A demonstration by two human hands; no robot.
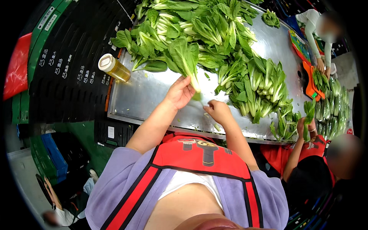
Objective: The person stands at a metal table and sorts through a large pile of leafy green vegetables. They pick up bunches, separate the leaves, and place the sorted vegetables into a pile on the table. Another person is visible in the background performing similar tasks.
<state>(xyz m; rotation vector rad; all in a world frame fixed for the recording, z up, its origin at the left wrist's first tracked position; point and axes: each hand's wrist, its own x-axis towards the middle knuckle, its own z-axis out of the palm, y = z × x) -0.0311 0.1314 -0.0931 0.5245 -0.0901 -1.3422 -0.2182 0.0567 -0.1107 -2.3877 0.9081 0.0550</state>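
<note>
My left hand (180, 94) grips a head of leafy greens (186, 63) by its pale stalk end, the broad leaves pointing away from me. Just right of that stalk end, my right hand (220, 112) is closed, with thumb and forefinger pinched toward it. Whatever sits in that pinch is too small and blurred to name. Both hands are over the near part of a metal table (142, 101). Beyond them lies a large heap of the same greens (207, 28), and a second pile (264, 82) spreads to the right.
A lidded bottle of yellow liquid (117, 70) stands at the table's left. Black crates (73, 53) rise beside it. At right, a co-worker's hands (303, 126) hold greens; another person's hands (324, 69) work by an orange holder (309, 80) and packed greens (333, 111).
</note>
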